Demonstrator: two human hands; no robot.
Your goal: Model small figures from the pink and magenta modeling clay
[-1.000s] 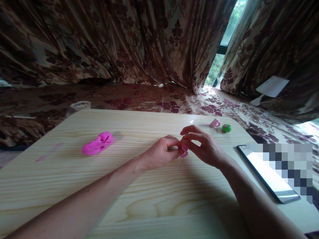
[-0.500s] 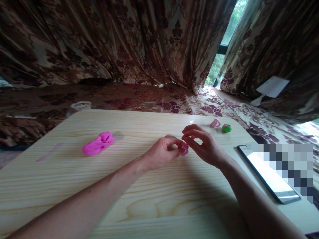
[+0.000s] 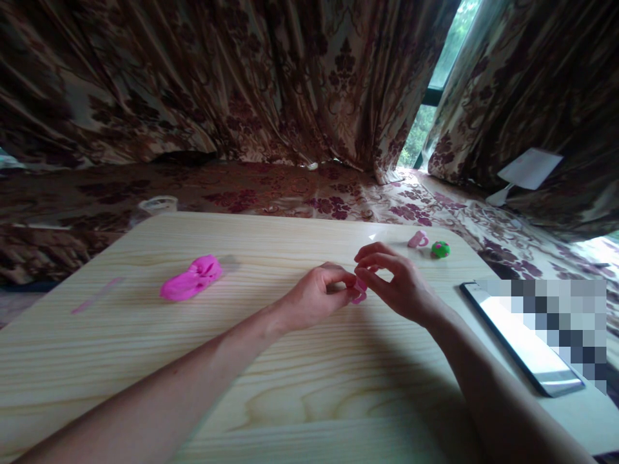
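Over the middle of the table, my left hand [image 3: 314, 295] pinches a small pink modelling clay piece [image 3: 360, 295] between thumb and fingers. The lower part of the piece shows a curled shape; its top is hidden behind fingertips. From the right, my right hand [image 3: 394, 280] closes thumb and index fingertip at the top edge of the same piece, while its other fingers stay bent above. To the left lies a larger lump of bright pink modelling clay [image 3: 190, 278], folded and creased.
Far right on the wooden table [image 3: 271, 386] are a small pink cup-like clay shape [image 3: 418, 240] and a green ball with pink spots [image 3: 440, 249]. A tablet [image 3: 522, 341] lies along the right edge. A thin pink strip [image 3: 97, 296] is at left, a clear container [image 3: 157, 205] beyond the table.
My right thumb and index finger have shifted slightly onto the top of the small pink piece, covering more of it. My left hand has barely moved.
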